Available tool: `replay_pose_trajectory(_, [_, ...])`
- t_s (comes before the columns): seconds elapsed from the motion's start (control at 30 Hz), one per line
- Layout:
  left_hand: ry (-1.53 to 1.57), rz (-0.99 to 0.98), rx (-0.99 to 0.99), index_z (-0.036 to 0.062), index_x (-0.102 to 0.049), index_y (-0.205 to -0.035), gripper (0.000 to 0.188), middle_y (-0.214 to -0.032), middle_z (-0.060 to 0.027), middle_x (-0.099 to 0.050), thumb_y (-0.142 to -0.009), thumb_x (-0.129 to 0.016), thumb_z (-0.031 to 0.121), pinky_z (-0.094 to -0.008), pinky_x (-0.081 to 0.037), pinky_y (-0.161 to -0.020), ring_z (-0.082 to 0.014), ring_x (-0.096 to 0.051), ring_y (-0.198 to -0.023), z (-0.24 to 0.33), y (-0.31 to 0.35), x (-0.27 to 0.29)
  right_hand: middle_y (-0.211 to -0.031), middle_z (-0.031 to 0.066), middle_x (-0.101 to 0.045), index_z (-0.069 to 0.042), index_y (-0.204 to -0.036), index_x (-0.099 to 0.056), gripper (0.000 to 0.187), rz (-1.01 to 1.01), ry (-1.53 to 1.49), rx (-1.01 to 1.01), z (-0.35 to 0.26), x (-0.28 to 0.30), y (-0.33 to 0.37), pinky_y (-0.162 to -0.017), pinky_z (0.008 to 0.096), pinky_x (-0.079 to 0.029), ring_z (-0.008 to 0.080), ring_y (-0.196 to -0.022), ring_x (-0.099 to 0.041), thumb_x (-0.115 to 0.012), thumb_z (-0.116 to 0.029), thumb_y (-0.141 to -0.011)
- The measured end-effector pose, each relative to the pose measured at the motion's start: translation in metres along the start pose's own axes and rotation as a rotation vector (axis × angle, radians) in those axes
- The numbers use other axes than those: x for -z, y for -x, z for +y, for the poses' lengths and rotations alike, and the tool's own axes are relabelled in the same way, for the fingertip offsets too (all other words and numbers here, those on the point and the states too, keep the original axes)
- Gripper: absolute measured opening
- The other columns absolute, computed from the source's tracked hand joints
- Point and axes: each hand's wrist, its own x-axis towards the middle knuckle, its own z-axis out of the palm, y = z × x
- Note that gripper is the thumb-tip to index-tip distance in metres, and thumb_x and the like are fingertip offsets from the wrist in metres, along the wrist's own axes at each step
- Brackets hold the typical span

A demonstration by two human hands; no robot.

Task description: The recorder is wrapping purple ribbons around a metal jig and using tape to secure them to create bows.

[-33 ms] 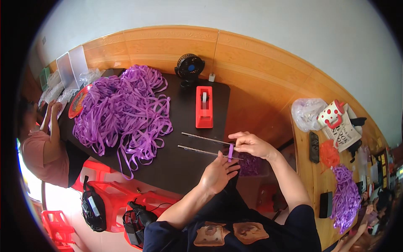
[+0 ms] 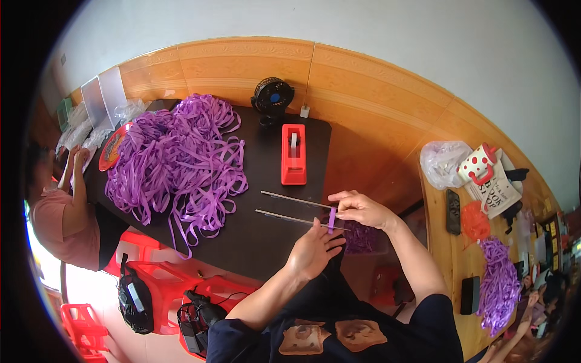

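Pinching the purple ribbon [image 2: 332, 221] across two thin rods [image 2: 293, 198], the right hand [image 2: 363, 210] is observed by the dark surface's [image 2: 242, 242] right edge; left hand [image 2: 310, 251] loosely spread, thumb at the near rod [image 2: 284, 216].

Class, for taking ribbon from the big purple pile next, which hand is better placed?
Probably the left hand, nearer the purple pile; the right hand is farther away, beside the purple band.

Short purple ribbon [image 2: 332, 220] spanning two slim grey rods [image 2: 293, 198] near right ends; rods roughly parallel.
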Motion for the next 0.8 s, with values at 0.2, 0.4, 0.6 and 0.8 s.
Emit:
replay_pose_trajectory(0.2, [-0.022, 0.011, 0.018, -0.0049, -0.022, -0.142, 0.070, -0.143, -0.0213, -0.034, -0.099, -0.024, 0.050, -0.0429, -0.029, -0.106, -0.0344, -0.035, -0.130, 0.002, 0.001, -0.007, -0.126, 0.0198, -0.053, -0.005, -0.080, -0.065, 0.008, -0.048, -0.155, -0.028, 0.027, -0.004, -0.003, -0.098, 0.0391, -0.033, 0.0269, -0.118, -0.042, -0.064, -0.012, -0.083])
replay_pose_trajectory(0.4, [-0.032, 0.019, 0.011, -0.0052, -0.020, -0.142, 0.070, -0.143, -0.0213, -0.034, -0.100, -0.024, 0.050, -0.0423, -0.029, -0.105, -0.0339, -0.035, -0.130, 0.001, 0.001, -0.007, -0.124, 0.0189, -0.055, -0.005, -0.078, -0.066, 0.009, -0.021, -0.037, -0.043, 0.032, -0.008, -0.004, -0.097, 0.0397, -0.034, 0.0289, -0.120, -0.042, -0.064, -0.013, -0.083])
replay_pose_trajectory(0.6, [-0.038, 0.016, 0.008, -0.0050, -0.020, -0.142, 0.070, -0.143, -0.0210, -0.034, -0.099, -0.024, 0.050, -0.0423, -0.029, -0.105, -0.0337, -0.036, -0.129, 0.002, 0.001, -0.008, -0.126, 0.0194, -0.053, -0.006, -0.075, -0.066, 0.011, 0.082, 0.040, -0.027, 0.030, -0.014, -0.003, -0.098, 0.0407, -0.034, 0.0294, -0.121, -0.040, -0.066, -0.014, -0.082])
replay_pose_trajectory(0.8, [-0.023, 0.021, 0.004, -0.0051, -0.019, -0.142, 0.071, -0.142, -0.0209, -0.034, -0.099, -0.026, 0.051, -0.0425, -0.029, -0.105, -0.0336, -0.036, -0.129, 0.000, -0.001, -0.006, -0.104, 0.0127, -0.064, -0.006, -0.061, -0.060, 0.025, 0.224, 0.232, -0.103, 0.018, -0.024, -0.008, -0.090, 0.0410, -0.038, 0.0269, -0.107, -0.049, -0.072, -0.023, -0.075])
